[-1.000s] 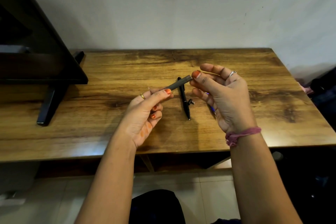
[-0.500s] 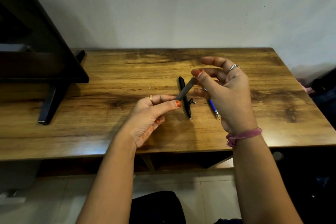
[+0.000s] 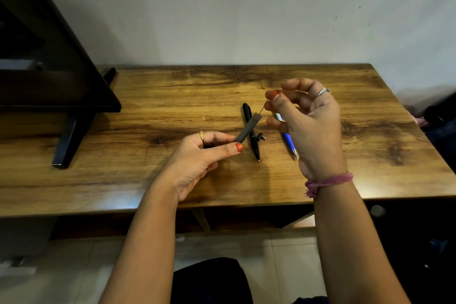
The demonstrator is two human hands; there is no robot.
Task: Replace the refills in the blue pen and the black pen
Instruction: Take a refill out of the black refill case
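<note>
Hands meet above the middle of the wooden bench (image 3: 148,180), and we see both busy with one small job. Our left hand (image 3: 197,155) has thumb and fingers closed on the near end of a flat grey sleeve (image 3: 248,128), which slants up and away to the right, its far end lifted over the black pen. Our right hand (image 3: 311,126) pinches a thin refill (image 3: 263,108) between thumb and forefinger; the thin rod runs down from that pinch to the sleeve's open far end, where its lower part is hidden inside. The other fingers of the right hand curl loosely, one of them wearing a ring.

Below the sleeve, the black pen (image 3: 251,133) lies flat on the bench, tip pointing toward us. Just beside its right flank sits a small dark loose part (image 3: 260,136); we cannot tell what it is. The blue pen (image 3: 287,139) also lies on the bench to the right of the black one, tip toward us, with its upper part covered by the right hand. The two pens lie near each other but apart.

A pink thread band (image 3: 328,181) circles the right wrist. At the left, a dark stand (image 3: 71,136) rests on the bench, well apart from the pens.
</note>
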